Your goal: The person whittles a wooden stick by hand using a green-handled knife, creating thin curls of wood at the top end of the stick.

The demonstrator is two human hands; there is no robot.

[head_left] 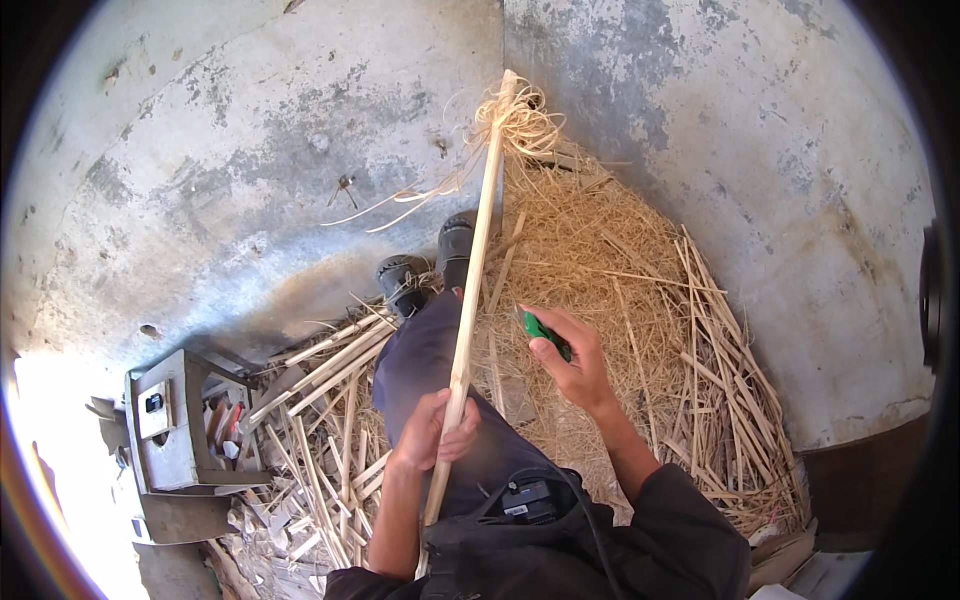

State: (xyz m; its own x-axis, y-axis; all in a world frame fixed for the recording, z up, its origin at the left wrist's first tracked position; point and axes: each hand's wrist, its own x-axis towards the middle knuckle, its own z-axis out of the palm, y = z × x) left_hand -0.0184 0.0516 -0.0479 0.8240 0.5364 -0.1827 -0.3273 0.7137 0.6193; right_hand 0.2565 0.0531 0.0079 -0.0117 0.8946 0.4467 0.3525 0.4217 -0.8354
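Observation:
My left hand (437,428) is wrapped round the lower part of a long, pale wooden stick (478,270), which slants up and away from my lap toward the corner of the walls. Thin curled shavings (527,122) bunch near its far end, and a few long curls trail off to the left. To the right of the stick and apart from it, my right hand (573,362) grips a small green-handled knife (547,335). A small tip shows at the knife's upper left end; the rest of the blade cannot be made out.
A heap of fine shavings (590,235) covers the floor ahead. Loose wooden strips (735,390) line the right side, and more strips (335,365) lie at the left. A grey wooden stool-like frame (170,425) stands at the left. Worn walls (690,110) meet ahead, beyond my shoes (403,284).

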